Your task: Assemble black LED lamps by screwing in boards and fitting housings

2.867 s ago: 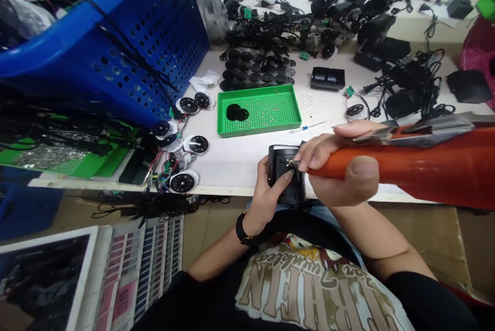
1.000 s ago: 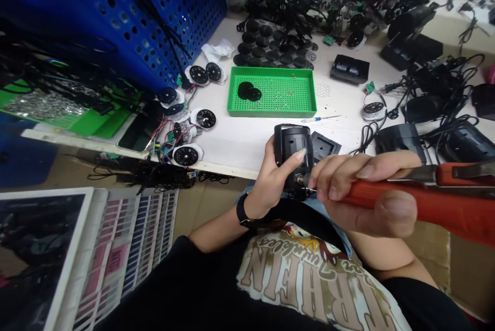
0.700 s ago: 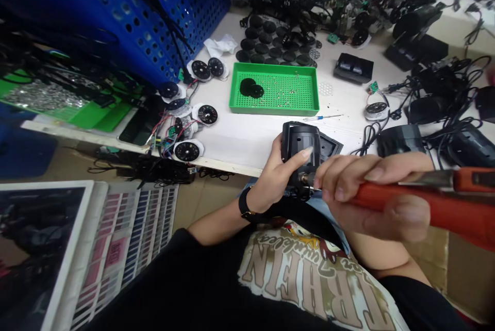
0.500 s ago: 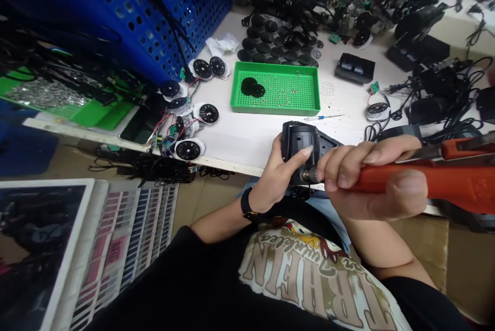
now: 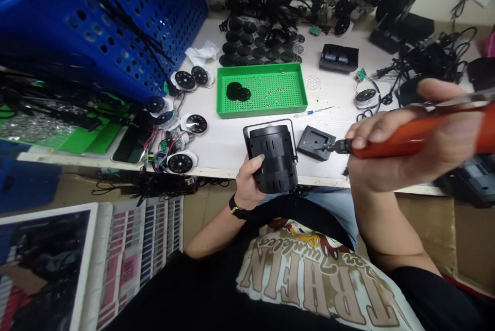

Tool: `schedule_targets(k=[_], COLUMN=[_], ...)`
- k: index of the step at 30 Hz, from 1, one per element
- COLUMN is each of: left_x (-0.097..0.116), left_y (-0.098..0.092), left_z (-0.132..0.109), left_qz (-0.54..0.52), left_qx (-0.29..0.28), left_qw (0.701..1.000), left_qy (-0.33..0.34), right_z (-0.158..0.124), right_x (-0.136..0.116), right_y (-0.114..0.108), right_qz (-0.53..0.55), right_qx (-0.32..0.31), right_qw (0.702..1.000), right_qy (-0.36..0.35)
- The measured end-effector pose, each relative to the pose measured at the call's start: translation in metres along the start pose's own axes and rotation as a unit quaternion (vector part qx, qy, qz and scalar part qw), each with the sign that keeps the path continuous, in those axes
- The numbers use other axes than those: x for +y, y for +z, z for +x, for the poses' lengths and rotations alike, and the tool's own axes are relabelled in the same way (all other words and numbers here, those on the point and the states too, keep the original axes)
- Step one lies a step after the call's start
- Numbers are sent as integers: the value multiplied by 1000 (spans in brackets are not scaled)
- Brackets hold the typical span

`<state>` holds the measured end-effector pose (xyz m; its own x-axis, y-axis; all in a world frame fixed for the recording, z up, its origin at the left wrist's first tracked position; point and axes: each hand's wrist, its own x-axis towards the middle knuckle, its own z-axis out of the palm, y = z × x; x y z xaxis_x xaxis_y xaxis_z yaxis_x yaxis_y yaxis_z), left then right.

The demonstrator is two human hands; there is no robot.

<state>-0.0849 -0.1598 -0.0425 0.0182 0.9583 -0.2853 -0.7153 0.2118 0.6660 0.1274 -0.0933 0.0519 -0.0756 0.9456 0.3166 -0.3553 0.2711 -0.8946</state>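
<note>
Nearby, green tray (image 5: 263,112), square base (image 5: 311,141) partly behind driver (image 5: 398,137), left grip (image 5: 249,179) clasping housing (image 5: 275,166), right grip (image 5: 381,172) clutching driver

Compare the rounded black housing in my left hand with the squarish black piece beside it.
Pose: the rounded housing is held up in your left hand, while the squarish piece lies on the white table.
Shape: the rounded housing is bulky and drum-like; the squarish piece is low, with straight edges.
Surface: the rounded housing has narrow slots; the squarish piece has a recessed face.
Both are black.
</note>
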Motion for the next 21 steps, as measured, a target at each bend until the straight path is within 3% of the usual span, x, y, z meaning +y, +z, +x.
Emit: schedule_targets(k=[5, 9, 13, 19, 21], left_x=[-1, -4, -6, -6, -6], left_y=[3, 1, 3, 11, 14], left_z=[-2, 1, 2, -4, -7], left_qz=[-1, 12, 30, 90, 101], left_qx=[28, 64, 85, 88, 90], left_qw=[999, 997, 993, 982, 979], left_qy=[16, 35, 73, 138, 150], right_z=[-2, -9, -18, -24, -28], right_x=[25, 24, 14, 37, 47], right_y=[31, 51, 61, 59, 53], right_qz=[12, 69, 55, 22, 1], right_qx=[62, 111, 79, 28, 4], right_qw=[996, 981, 992, 983, 988], right_qy=[-69, -142, -86, -182, -153])
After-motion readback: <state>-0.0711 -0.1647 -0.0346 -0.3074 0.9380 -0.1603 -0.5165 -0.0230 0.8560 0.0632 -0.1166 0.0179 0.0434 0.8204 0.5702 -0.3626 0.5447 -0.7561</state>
